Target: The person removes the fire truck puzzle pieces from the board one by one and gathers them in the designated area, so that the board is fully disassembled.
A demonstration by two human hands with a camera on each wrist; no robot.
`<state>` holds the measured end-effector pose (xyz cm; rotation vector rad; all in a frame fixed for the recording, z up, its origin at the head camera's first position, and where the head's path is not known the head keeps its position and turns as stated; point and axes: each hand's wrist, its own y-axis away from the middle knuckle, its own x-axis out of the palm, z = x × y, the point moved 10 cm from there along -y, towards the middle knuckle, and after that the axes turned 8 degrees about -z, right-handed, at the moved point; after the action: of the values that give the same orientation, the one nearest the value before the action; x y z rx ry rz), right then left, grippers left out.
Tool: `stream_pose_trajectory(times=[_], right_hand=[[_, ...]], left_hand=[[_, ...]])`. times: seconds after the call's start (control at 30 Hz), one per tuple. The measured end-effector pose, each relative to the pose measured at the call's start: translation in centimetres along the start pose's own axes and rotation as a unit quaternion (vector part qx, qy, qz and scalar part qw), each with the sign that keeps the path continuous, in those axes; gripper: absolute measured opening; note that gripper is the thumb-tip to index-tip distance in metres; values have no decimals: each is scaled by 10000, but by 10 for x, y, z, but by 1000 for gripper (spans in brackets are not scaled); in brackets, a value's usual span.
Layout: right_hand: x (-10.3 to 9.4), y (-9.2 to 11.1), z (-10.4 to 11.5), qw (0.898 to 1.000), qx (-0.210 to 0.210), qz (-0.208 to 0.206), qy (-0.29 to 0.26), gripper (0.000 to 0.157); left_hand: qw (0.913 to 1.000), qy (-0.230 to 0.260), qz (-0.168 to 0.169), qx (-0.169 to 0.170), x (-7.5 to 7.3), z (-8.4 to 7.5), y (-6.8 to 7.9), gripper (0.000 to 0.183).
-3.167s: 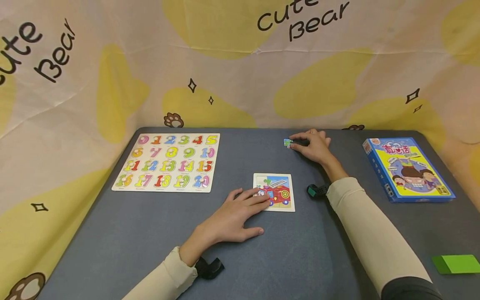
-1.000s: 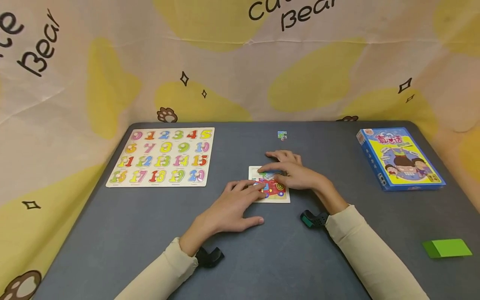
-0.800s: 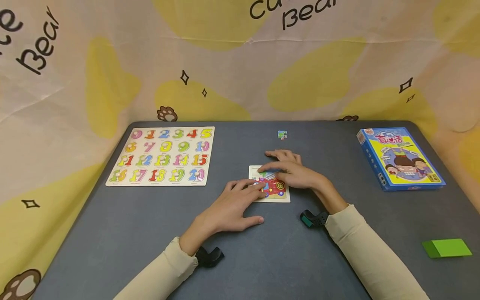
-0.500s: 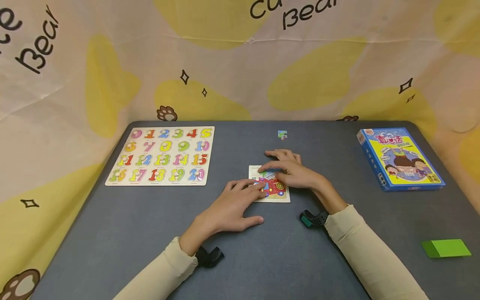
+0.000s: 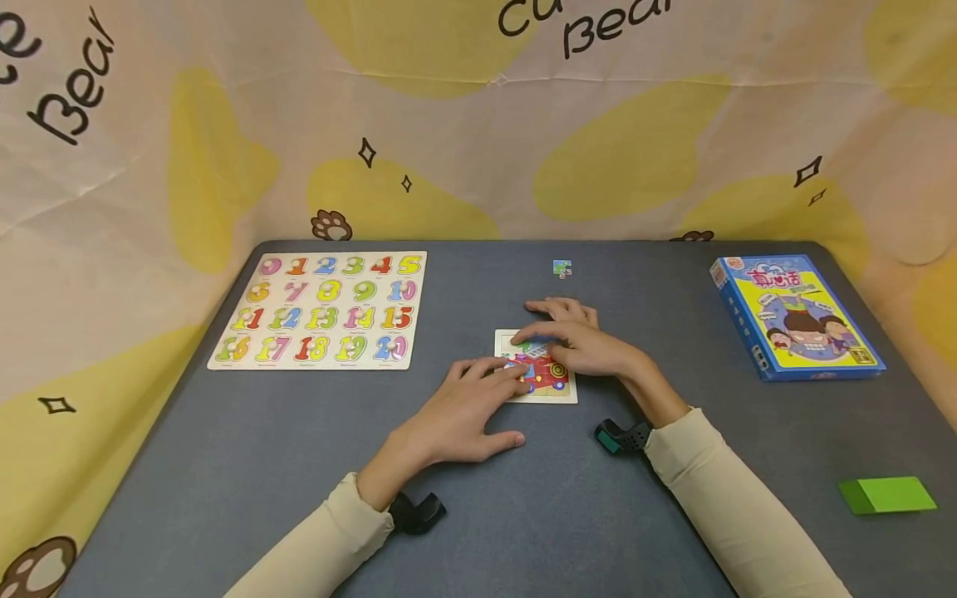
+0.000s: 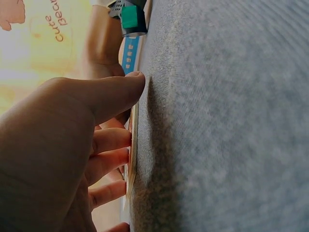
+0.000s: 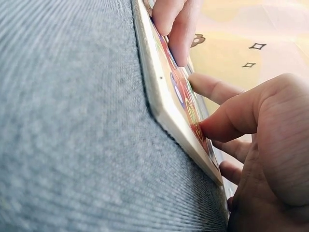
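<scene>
While the left hand [image 5: 459, 419] and right hand [image 5: 591, 345] rest uncurled upon it, the fire-engine puzzle [image 5: 549, 384] lies flat on the grey table [image 5: 568, 507].
Straight left fingers [image 5: 489, 382] hide much of its left side; the right thumb [image 7: 227, 120] and forefinger touch and partly hide its far side. Both sleeves [image 5: 310, 540] are cut off below.

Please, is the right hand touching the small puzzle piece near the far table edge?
Apart: the head view shows grey table between the right hand and the puzzle piece.
</scene>
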<state>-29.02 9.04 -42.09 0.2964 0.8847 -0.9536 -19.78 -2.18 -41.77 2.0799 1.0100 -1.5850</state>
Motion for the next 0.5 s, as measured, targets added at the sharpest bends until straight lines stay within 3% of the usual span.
stream_pose_trajectory(times=[0.5], right_hand=[[1,0,-1,9998,23,-56,-183,50]], left_hand=[[9999,38,-100,54,-3,-2,0,58]])
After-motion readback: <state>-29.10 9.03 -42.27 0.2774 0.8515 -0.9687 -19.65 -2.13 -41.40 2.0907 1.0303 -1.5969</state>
